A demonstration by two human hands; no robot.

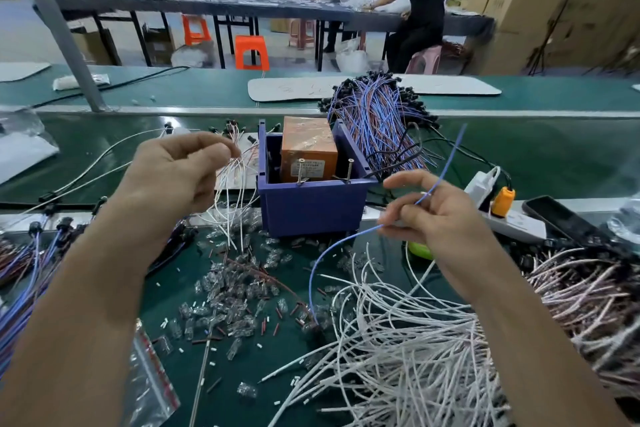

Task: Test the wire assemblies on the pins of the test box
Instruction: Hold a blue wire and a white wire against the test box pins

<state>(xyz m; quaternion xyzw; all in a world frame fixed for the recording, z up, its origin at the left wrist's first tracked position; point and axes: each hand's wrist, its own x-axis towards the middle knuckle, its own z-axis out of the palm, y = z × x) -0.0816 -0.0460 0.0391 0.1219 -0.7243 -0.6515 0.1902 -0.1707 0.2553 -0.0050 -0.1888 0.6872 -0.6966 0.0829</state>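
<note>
The test box (311, 204) is a blue plastic bin holding an orange unit (308, 149), with two upright metal pins (300, 170) (349, 170) at its front rim. My left hand (176, 177), left of the box, pinches a bunch of thin white wire assemblies (232, 198) that hang down from its fingers. My right hand (436, 215), right of the box, holds a single blue wire (446, 166); one end sticks up past the fingers, the other curves down to the table. Neither wire touches a pin.
A heap of white wires (398, 340) lies at front right, pinkish ones (581, 291) further right. Blue-and-red harnesses (377, 118) are piled behind the box. Clear connectors (235, 302) litter the green mat. A power strip with an orange plug (502, 201) and a phone (561, 218) sit right.
</note>
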